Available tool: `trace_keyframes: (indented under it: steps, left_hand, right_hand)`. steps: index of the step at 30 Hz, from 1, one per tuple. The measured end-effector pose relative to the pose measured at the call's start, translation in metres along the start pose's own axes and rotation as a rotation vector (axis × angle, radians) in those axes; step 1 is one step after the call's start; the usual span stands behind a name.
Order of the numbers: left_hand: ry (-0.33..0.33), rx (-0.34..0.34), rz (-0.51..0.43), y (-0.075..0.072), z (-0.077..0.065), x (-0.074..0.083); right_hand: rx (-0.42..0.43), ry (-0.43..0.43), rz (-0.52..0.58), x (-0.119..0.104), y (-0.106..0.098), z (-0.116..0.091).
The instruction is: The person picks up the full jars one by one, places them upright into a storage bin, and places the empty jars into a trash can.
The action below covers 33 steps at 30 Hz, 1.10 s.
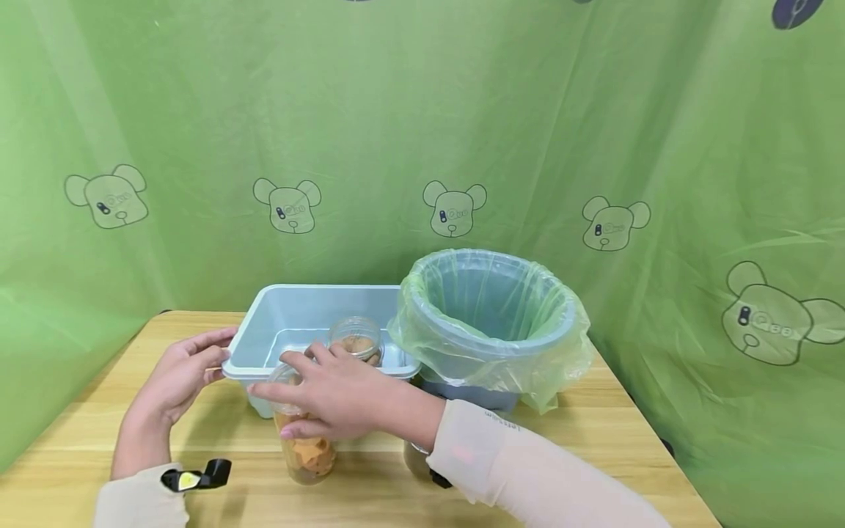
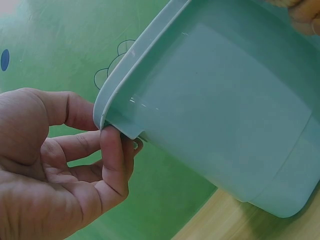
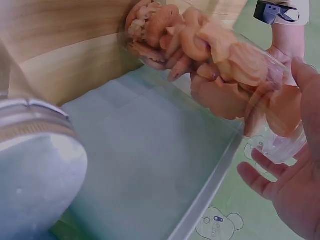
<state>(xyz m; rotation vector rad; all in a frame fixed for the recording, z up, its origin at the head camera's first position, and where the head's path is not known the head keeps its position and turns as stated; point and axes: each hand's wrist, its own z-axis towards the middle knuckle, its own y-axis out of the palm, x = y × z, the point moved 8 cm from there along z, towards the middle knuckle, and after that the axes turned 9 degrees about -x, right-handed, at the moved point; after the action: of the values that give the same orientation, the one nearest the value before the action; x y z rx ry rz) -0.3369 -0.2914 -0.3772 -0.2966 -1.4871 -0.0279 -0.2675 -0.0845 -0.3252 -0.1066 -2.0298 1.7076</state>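
My left hand [image 1: 177, 378] pinches the left rim of a light blue plastic basin [image 1: 254, 372], thumb on one side and fingers on the other, as the left wrist view shows closely. A clear jar [image 1: 310, 462] of orange, swirled cookie-like pieces stands on the table in front of the basin. Over its top is my right hand [image 1: 346, 396], fingers spread; in the right wrist view the thumb and fingertips are spaced around the jar's upper end. Inside the basin sits a second clear jar [image 1: 356, 334] holding brown pieces, partly hidden by my right hand.
To the right of the basin, a blue bin [image 1: 455, 337] lined with a thin green bag [image 1: 561, 359] stands on the wooden table [image 1: 614, 418]. A greyish round container [image 1: 416, 460] is partly hidden under my right forearm. A green printed curtain [image 1: 370, 147] hangs behind the table.
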Motion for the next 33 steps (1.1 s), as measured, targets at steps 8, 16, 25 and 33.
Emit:
trace_keyframes:
  steps: [8,16,25,33]
  left_hand:
    - [-0.004,0.004,-0.004,-0.001,0.002,-0.002]
    - [-0.009,0.0,0.009,0.0,0.001,-0.002]
    - [0.003,-0.003,-0.021,-0.001,0.001,-0.001]
    - [0.007,-0.013,-0.007,-0.002,0.001,-0.001]
  right_hand:
    - [0.063,-0.041,-0.011,0.0,-0.001,0.002]
    - [0.02,-0.078,0.008,0.002,-0.004,0.002]
    - [-0.013,-0.108,0.012,0.0,-0.01,0.003]
    - [-0.025,-0.128,-0.008,-0.002,-0.013,0.003]
